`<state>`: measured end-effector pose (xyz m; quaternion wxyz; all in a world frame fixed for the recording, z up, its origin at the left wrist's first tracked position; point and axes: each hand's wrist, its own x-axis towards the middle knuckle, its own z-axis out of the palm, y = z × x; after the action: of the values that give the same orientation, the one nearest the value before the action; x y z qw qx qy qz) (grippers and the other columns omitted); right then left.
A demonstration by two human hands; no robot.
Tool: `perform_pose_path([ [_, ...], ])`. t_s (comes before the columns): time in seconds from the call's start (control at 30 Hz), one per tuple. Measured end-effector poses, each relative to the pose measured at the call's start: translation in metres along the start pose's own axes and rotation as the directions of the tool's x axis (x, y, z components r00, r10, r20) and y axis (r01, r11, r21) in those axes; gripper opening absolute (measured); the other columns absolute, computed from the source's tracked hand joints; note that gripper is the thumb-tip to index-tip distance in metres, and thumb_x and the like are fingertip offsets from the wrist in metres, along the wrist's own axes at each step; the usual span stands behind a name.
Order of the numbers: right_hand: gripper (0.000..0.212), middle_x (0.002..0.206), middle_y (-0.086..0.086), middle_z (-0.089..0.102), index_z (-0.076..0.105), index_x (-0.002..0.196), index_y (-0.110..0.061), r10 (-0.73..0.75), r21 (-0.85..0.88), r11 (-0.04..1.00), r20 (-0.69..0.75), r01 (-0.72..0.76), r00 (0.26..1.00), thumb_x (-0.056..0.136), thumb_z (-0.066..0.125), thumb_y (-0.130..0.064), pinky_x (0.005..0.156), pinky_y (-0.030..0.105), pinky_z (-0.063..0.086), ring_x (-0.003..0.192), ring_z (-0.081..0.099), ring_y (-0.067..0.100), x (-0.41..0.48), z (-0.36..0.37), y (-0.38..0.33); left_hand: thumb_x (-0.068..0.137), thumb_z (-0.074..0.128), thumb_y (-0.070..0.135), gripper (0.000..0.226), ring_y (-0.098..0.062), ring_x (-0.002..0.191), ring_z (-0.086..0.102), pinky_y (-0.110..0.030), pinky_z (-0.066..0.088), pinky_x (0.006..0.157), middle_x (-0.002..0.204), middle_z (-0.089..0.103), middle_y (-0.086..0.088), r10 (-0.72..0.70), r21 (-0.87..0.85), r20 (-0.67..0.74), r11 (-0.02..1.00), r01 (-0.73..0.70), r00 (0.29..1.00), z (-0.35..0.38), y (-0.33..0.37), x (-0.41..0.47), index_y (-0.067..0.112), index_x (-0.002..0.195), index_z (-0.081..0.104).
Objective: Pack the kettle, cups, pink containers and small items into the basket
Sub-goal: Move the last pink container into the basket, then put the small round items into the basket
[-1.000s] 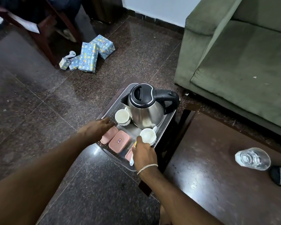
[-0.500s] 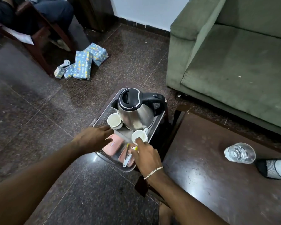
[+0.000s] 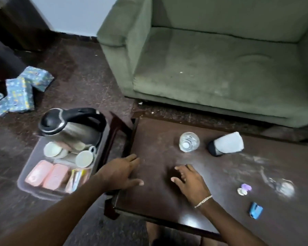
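A clear plastic rectangular basket (image 3: 41, 194) is sitting on the dark speckled floor (image 3: 82, 82), just beside the left edge of a dark brown wooden table (image 3: 167, 206). At its far end a stainless-steel kettle (image 3: 73, 132) with a black lid and black handle is standing, blurred. In front of the kettle a white ceramic cup (image 3: 52, 149) is sitting to the left and a second white cup (image 3: 84, 158) to the right, both showing their open mouths. At the near end two pink lidded containers, one (image 3: 37, 173) touching the other (image 3: 55, 176), are lying side by side. Yellow-and-white small items (image 3: 76, 178) are lying just to their right, too blurred to identify.

The left hand (image 3: 121, 173) is lying flat over the table's left edge, fingers straight, thumb spread, gripping nothing. The right hand (image 3: 188, 180), wearing a silver chain bracelet (image 3: 203, 201), is hanging over the tabletop with fingers loosely curled and empty.

A clear drinking glass (image 3: 188, 142) is standing farther back on the table. A green upholstered sofa (image 3: 212, 68) is standing beyond it.
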<state>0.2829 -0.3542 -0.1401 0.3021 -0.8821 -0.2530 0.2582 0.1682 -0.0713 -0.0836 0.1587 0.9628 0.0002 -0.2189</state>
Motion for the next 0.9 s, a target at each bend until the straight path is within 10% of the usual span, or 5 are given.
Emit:
perform_pose_path([
  [0.53,0.035,0.105,-0.006,0.060,0.066,0.113,-0.027,0.315,0.022,0.948,-0.195,-0.317,0.929,0.081,0.078,-0.020,0.079,0.029,0.052,0.090,0.068,0.021,-0.104,-0.123,0.236,0.087,0.070,0.048,0.073,-0.031,0.121,0.060,-0.044,0.049,0.103,0.141,0.050,-0.001,0.166,-0.213,0.077,0.966,-0.146,0.983,0.093,0.282,0.188,0.021,0.149,0.041],
  [0.67,0.045,0.112,0.002,0.058,0.063,0.120,-0.023,0.306,-0.002,0.950,-0.172,-0.311,0.936,0.081,0.067,-0.003,0.085,0.045,0.057,0.093,0.067,0.030,-0.101,-0.128,0.258,0.091,0.067,0.039,0.056,-0.034,0.120,0.058,-0.045,0.049,0.100,0.137,0.052,-0.004,0.121,-0.227,0.099,0.969,-0.096,0.988,0.114,0.320,0.209,0.017,0.139,0.049],
  [0.9,0.066,0.104,-0.004,0.052,0.064,0.120,-0.036,0.211,0.043,0.977,-0.126,-0.207,0.969,0.073,0.057,0.009,0.086,0.035,0.056,0.082,0.059,0.016,-0.069,-0.131,0.286,0.089,0.071,0.028,0.038,-0.035,0.108,0.064,-0.044,0.051,0.091,0.122,0.062,-0.009,-0.018,-0.320,0.029,0.947,0.026,0.999,0.147,0.349,0.229,0.013,0.122,0.059],
])
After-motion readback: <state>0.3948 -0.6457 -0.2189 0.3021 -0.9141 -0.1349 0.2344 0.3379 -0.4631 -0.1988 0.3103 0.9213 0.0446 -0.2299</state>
